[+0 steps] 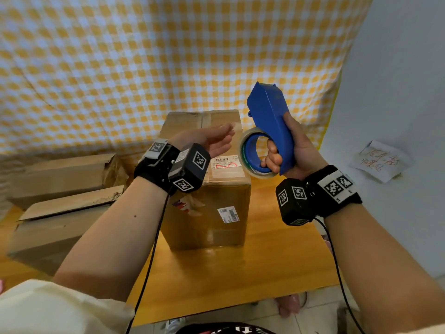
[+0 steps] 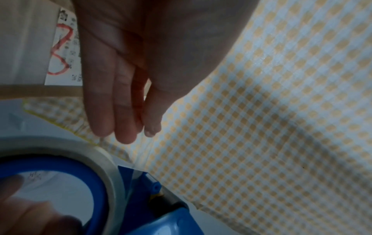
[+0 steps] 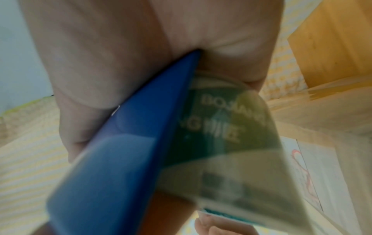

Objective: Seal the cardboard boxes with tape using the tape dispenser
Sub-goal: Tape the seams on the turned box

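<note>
A closed cardboard box (image 1: 207,208) with shipping labels stands on the wooden table (image 1: 265,261). Above its right side my right hand (image 1: 279,155) grips the handle of the blue tape dispenser (image 1: 269,116), which points up and carries a roll of clear tape (image 1: 248,150). The right wrist view shows the dispenser (image 3: 120,159) and the roll (image 3: 221,127) close up and blurred. My left hand (image 1: 228,131) hovers over the box just left of the roll. In the left wrist view its straight fingers and thumb (image 2: 141,132) meet on a thin clear strip of tape (image 2: 138,152) running from the dispenser (image 2: 161,222).
Two more cardboard boxes (image 1: 60,174) (image 1: 53,235) sit at the left of the table. A yellow checked cloth (image 1: 144,68) hangs behind. A handwritten paper note (image 1: 380,160) is stuck on the pale wall at the right. The table's front edge lies close to me.
</note>
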